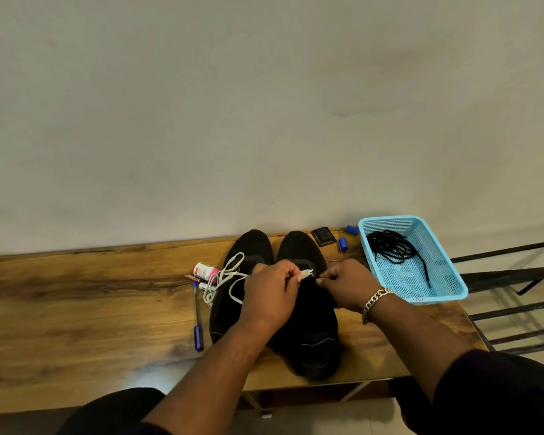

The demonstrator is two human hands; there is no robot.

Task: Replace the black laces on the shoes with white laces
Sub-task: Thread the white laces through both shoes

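Note:
Two black shoes stand side by side on the wooden table, toes toward the wall: the left shoe [254, 246] and the right shoe [308, 337]. My left hand [270, 293] pinches a white lace [307, 273] over the right shoe's eyelets. My right hand [346, 282], with a chain bracelet on its wrist, pinches the same lace from the other side. Loose loops of another white lace [230, 271] trail over the left shoe. Black laces [393, 248] lie coiled in a light blue basket [443, 293] to the right.
A blue pen [198, 318], a small white and pink bottle [205, 270] and markers lie left of the shoes. A black clip [323, 236] and two blue caps [343, 243] sit near the wall. The wooden table [76, 309] ends at right, beside a black metal rack [515, 277].

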